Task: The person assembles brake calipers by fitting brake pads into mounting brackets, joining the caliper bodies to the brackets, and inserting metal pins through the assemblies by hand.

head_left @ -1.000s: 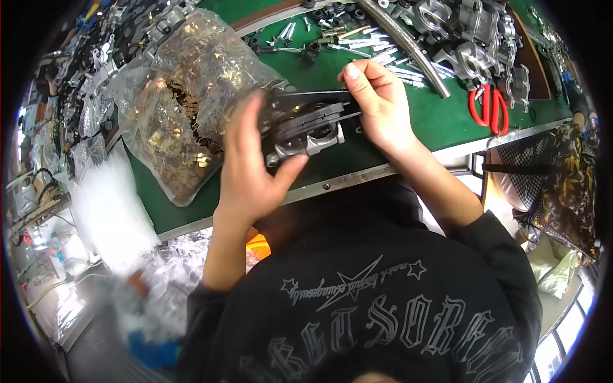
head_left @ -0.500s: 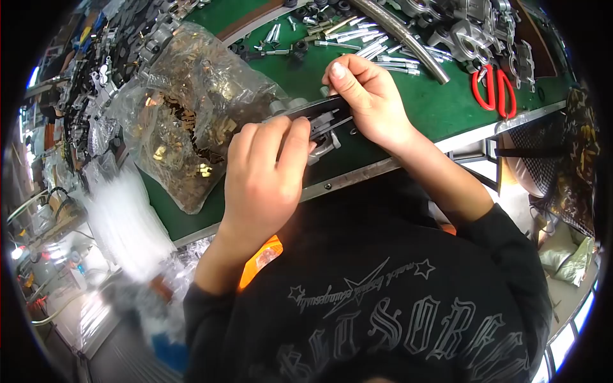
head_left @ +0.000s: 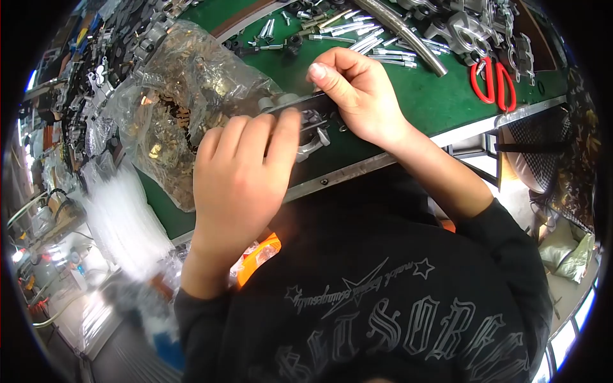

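Observation:
A grey metal caliper-like part (head_left: 310, 148) with a dark flat strip along its top is held between my two hands, just above the near edge of the green bench. My left hand (head_left: 239, 175) curls over its left side, the fingertips bent down and slightly blurred. My right hand (head_left: 364, 96) is closed at its right end, thumb raised against the curled forefinger; the lower fingers are hidden behind the part. Left of the part lies a clear plastic bag (head_left: 220, 64) full of small brass-coloured pieces.
Beyond my hands lie silver bolts (head_left: 367, 41), a braided hose (head_left: 408, 37) and metal castings (head_left: 469, 38). Red-handled scissors (head_left: 491, 86) rest at the right. A metal edge strip (head_left: 364, 171) runs along the green bench (head_left: 434, 105). White wrapping (head_left: 124, 220) hangs at the left.
My left hand has shifted left, and its fingers sit further over the part. My right hand has moved slightly up and left. The part has moved a little left with them.

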### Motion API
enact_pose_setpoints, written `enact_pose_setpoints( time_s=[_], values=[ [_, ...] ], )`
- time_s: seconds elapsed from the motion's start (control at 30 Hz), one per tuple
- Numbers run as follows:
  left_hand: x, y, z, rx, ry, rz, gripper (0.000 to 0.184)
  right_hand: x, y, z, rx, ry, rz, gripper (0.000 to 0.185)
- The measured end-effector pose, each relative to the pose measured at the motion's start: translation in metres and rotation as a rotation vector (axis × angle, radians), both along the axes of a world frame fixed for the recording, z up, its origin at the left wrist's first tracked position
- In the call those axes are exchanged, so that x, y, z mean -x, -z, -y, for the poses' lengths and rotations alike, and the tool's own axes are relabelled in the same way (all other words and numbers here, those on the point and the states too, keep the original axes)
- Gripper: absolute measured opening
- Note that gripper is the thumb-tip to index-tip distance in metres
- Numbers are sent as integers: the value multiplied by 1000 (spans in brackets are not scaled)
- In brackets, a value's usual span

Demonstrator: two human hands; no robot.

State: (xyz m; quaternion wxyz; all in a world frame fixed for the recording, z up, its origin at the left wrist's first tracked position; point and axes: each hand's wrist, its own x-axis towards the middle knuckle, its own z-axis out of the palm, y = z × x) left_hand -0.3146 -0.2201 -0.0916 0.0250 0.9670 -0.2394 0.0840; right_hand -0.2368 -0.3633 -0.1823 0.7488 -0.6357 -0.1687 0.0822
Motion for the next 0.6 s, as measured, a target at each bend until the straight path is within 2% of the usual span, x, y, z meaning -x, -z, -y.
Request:
enact_pose_setpoints(
  time_s=[0.33,0.47,0.6],
  values=[
    [9,25,5,251,34,58,22,-1,-1,1,-63,-30,-62,26],
    [4,36,8,204,48,184,22,-2,-2,1,-82,-39,-94,27],
    [-2,31,9,179,91,147,20,-6,3,3,-86,-71,-86,28]
  ],
)
